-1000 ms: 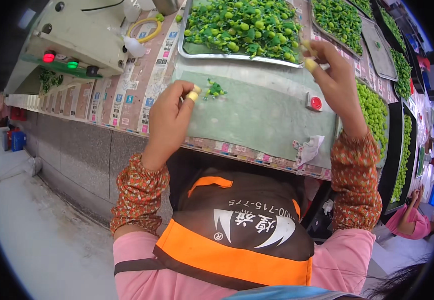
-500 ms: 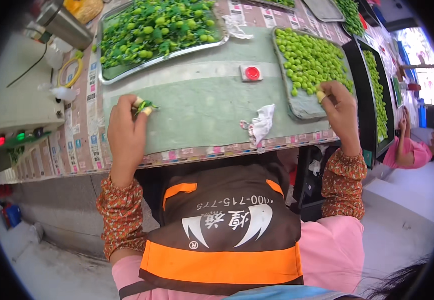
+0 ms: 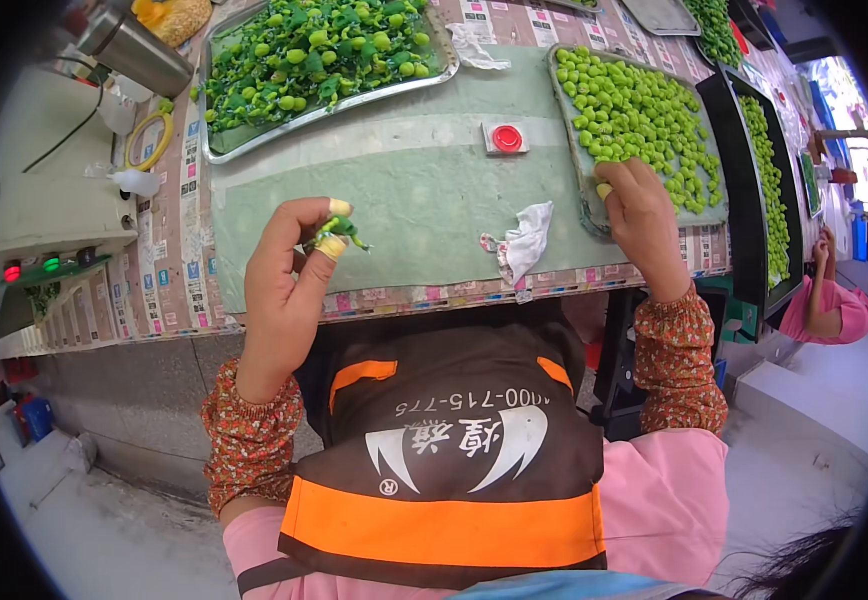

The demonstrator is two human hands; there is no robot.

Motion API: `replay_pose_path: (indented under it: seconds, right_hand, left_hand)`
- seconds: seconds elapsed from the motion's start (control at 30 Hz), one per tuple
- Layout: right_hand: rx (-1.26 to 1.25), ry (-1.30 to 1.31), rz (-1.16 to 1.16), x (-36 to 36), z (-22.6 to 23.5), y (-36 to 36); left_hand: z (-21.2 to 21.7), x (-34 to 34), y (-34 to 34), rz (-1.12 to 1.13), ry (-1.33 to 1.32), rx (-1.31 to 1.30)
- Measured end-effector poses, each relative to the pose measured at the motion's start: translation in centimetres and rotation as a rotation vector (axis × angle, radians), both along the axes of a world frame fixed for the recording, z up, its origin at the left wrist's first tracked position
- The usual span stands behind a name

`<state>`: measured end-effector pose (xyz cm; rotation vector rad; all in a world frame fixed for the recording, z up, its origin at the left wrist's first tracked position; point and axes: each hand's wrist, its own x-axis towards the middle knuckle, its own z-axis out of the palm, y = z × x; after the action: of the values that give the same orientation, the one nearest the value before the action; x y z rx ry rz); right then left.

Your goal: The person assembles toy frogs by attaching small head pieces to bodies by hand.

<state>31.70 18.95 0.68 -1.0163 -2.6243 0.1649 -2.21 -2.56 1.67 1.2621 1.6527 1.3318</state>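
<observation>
My left hand [image 3: 294, 275], yellow covers on thumb and index fingertip, pinches a small green piece [image 3: 342, 232] with thin leg-like ends above the green mat [image 3: 404, 190]. At the near left corner of a tray [image 3: 594, 215] of light-green rounded pieces [image 3: 644, 125], my right hand [image 3: 639, 210] has its fingers drawn together; a yellow cover shows on one finger. Whatever that hand may hold is hidden. Beyond my left hand, a metal tray [image 3: 354, 97] bears a heap of green pieces with dark-green and light-green parts.
A round red pad in a white case [image 3: 505, 139] and a crumpled white cloth [image 3: 527, 240] lie on the mat. To the right stands a black bin [image 3: 729, 130] of light-green pieces. At left are a control box [image 3: 59, 220], yellow tape ring [image 3: 150, 140] and steel flask [image 3: 139, 50].
My left hand has moved right with the small green piece still pinched. My right hand has shifted left, from over the pieces to the tray's near left corner.
</observation>
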Motion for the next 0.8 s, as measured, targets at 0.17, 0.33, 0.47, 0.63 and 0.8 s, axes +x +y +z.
replay_pose_path:
  seconds: [0.17,0.33,0.47,0.63,0.8]
  right_hand:
    - [-0.448,0.196,-0.368,0.5,0.1,-0.2]
    - [-0.084,0.109,-0.233,1.7,-0.4,-0.2]
    - [-0.075,0.148,-0.225,1.7,-0.7,-0.6]
    - [-0.022,0.064,-0.106,2.4,-1.0,-0.4]
    - [0.027,0.031,-0.075,2.4,-0.8,-0.3]
  left_hand:
    - [-0.6,0.3,-0.5,-0.009,-0.033,-0.054]
    - [-1.0,0.6,-0.2,-0.042,-0.067,-0.050]
    - [-0.6,0.9,-0.2,-0.071,-0.144,-0.128]
    - [-0.4,1.4,-0.2,-0.096,-0.149,-0.123]
    - [-0.6,1.8,-0.2,-0.093,-0.166,-0.160]
